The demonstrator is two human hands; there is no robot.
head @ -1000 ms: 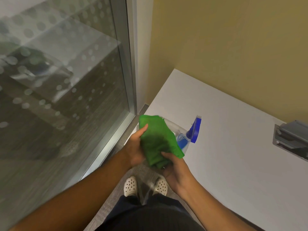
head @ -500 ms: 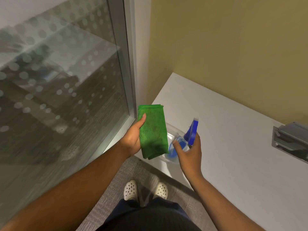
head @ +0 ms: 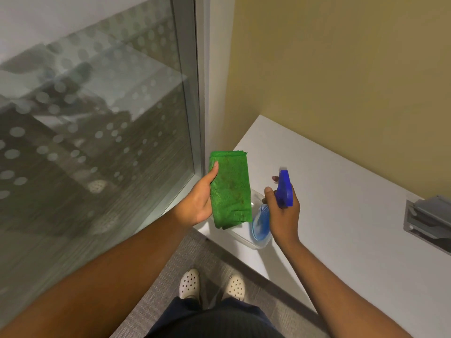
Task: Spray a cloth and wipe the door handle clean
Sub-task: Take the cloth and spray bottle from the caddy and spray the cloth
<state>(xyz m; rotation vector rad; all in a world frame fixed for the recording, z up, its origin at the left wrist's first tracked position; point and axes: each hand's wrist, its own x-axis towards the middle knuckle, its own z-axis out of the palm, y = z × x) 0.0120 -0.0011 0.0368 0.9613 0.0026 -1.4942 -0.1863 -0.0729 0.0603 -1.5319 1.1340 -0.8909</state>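
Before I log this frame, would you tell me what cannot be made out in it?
All in the head view:
- Door handle: not in frame, so its state is unknown.
- Spray bottle: nozzle tip motion-blurred; the right hand covers its neck.
- Clear container: partly hidden by the green cloth and bottle; contents unclear.
- Left hand: fingers hidden behind the cloth.
- Grey fixture: cut off by the right edge.

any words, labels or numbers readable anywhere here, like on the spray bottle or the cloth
None can be read.
spray bottle: no label shows on it.
green cloth: plain, no tag or print.
glass panel: only frosted dots, no lettering.
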